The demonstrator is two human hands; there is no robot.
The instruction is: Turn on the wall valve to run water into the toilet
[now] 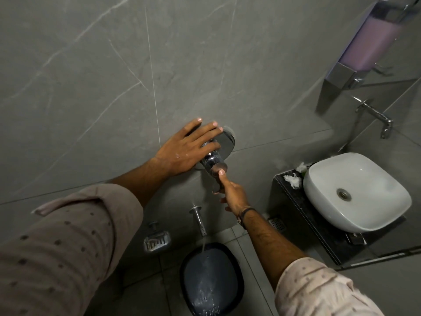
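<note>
Left hand (185, 149) was laid open against the wall (91, 76) beside the valve (215, 157); right hand (232, 195) was closed around its handle. Water ran from the spout (199, 221) into the toilet (211, 279).

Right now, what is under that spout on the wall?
A dark basin sits under the spout, with water streaming into it and splashing. The near end of the basin runs out of view.

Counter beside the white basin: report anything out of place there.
White crumpled wads, likely tissue, lie loose on the dark counter at the basin's wall-side edge. Nothing else looks odd; no spill or damage shows there.
</note>
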